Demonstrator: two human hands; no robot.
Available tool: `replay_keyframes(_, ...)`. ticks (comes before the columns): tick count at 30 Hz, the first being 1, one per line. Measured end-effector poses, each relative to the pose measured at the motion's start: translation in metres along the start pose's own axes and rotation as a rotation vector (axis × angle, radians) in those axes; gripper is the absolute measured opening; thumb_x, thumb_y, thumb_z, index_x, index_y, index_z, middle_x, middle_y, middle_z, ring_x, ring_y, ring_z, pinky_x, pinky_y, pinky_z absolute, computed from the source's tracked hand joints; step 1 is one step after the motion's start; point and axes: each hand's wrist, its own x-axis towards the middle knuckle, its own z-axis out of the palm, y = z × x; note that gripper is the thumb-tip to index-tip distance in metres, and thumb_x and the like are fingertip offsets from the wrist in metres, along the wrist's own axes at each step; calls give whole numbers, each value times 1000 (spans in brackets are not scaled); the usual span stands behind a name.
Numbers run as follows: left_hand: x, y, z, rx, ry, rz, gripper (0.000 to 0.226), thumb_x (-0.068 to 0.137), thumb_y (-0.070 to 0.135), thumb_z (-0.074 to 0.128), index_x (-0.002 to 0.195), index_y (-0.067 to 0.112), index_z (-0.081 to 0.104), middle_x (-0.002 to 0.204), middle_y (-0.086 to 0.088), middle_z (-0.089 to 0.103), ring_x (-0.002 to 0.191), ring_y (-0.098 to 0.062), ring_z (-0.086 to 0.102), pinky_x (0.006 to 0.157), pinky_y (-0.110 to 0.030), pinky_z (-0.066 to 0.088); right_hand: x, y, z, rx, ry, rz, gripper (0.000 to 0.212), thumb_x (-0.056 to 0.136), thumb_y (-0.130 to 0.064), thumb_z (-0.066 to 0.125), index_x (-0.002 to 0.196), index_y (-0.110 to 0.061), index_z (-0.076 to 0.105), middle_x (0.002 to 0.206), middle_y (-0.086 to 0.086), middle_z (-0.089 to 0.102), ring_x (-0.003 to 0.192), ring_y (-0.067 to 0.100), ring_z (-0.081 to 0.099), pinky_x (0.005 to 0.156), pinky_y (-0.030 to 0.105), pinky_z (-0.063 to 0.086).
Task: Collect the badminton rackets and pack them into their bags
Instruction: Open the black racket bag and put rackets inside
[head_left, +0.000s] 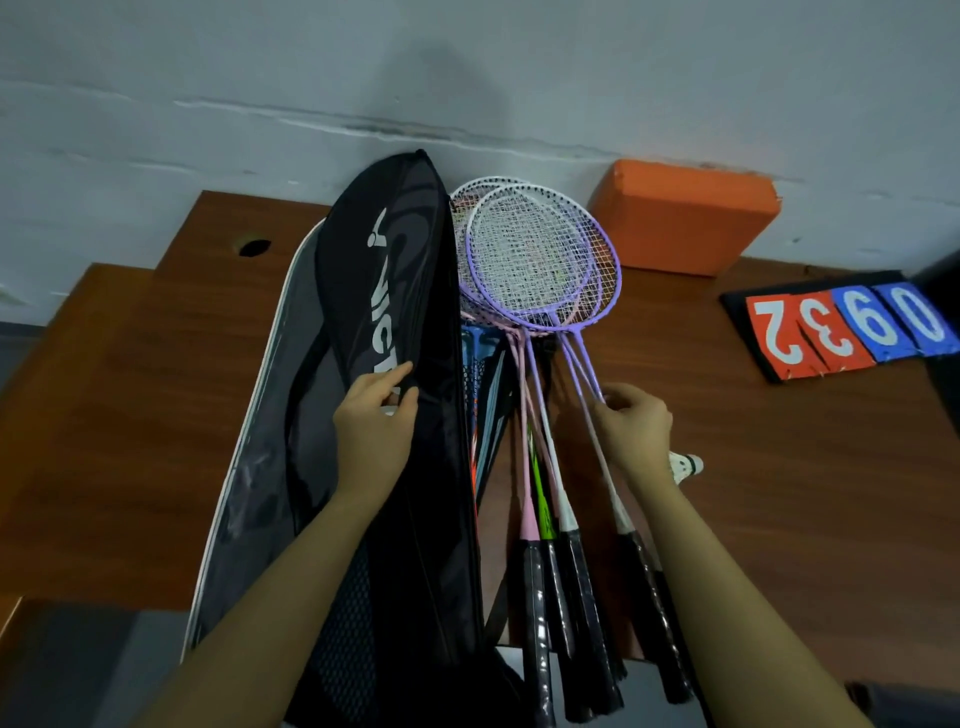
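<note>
On a brown table (779, 467) against a pale wall (467, 78): a long black bag (363, 291), its upper flap gripped by the left hand (375, 415), thumb and curled fingers closed over the flap's edge. Just right of the bag, a fanned bundle of rackets (540, 254), purple and pink frames overlapping at the far end, black-wrapped handles jutting past the table's near edge. Right hand (631, 423) pinching the purple shafts at mid-length, fingertips closed on them. More rackets, blue and dark, half tucked under the bag's right edge. Shuttlecock (687, 463) peeping out just beyond the right wrist. Far right, an orange block (685, 223) at the wall and a flip scoreboard (841, 327) with red and blue number cards.
</note>
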Motion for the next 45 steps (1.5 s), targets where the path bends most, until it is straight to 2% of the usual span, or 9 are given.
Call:
replay_keyframes(4, 0, 0, -4, -14, 12, 57, 29, 82, -1, 63, 111, 2, 65, 91, 0, 58, 79, -14, 57, 73, -15, 44, -8, -9, -6, 386, -222, 150, 11, 80, 2, 63, 86, -4, 70, 53, 0, 64, 45, 14, 55, 42, 21, 43)
replay_keyframes(8, 1, -3, -12, -46, 15, 55, 29, 83, -1, 62, 112, 1, 64, 89, -4, 58, 79, -18, 56, 70, -2, 39, -16, -15, -5, 559, -418, 314, 12, 84, 2, 56, 94, 5, 63, 58, 1, 68, 43, 11, 56, 41, 17, 42)
replay_keyframes(12, 2, -7, -20, -53, -11, 20, 30, 85, 3, 62, 115, 4, 63, 91, -6, 58, 81, -17, 55, 70, 1, 37, -24, -24, 9, 765, -425, 339, 10, 90, -8, 56, 93, 0, 60, 62, 5, 59, 37, 10, 40, 35, 14, 29)
replay_keyframes(19, 1, -4, -23, -72, -84, -48, 32, 86, 4, 62, 117, 7, 62, 94, -5, 59, 82, -12, 55, 73, 4, 36, -43, -24, 9, 592, -235, 162, 24, 89, -11, 59, 83, 12, 60, 55, 12, 44, 38, 15, 32, 38, 19, 25)
replay_keyframes(25, 8, 10, -11, -154, -107, -87, 33, 88, 8, 60, 120, 9, 60, 105, -7, 61, 85, -11, 57, 82, -14, 45, -61, -12, -9, 527, -131, 174, 15, 87, -3, 59, 84, 11, 63, 58, 10, 51, 45, 14, 37, 51, 23, 27)
replay_keyframes(29, 11, 18, 3, -190, -83, -118, 33, 89, 8, 58, 122, 11, 59, 105, -2, 57, 88, -9, 56, 76, -3, 40, -77, -1, -18, 385, -157, 85, 18, 86, -2, 59, 69, 4, 63, 54, 9, 43, 44, 13, 33, 44, 19, 23)
replay_keyframes(33, 4, 22, 12, -187, -64, -137, 34, 90, 9, 56, 125, 10, 57, 102, 1, 53, 87, -9, 53, 84, -17, 42, -97, 10, -27, 405, -288, 128, 24, 86, -5, 60, 62, -2, 59, 39, 3, 41, 31, 12, 34, 36, 15, 25)
replay_keyframes(38, 1, 19, 15, -140, -72, -110, 34, 91, 7, 54, 124, 7, 57, 120, -9, 60, 94, -5, 53, 84, -8, 37, -107, 12, -28, 419, -500, 171, 11, 83, -3, 62, 77, 6, 65, 61, 20, 58, 42, 22, 44, 43, 27, 31)
replay_keyframes(45, 5, 21, 7, -158, -58, -43, 29, 90, 9, 55, 119, 8, 61, 119, -6, 63, 105, -7, 57, 90, -4, 37, -107, 2, -10, 344, -768, 170, 8, 84, -7, 64, 80, -1, 67, 62, 1, 67, 44, 14, 55, 41, 22, 44)
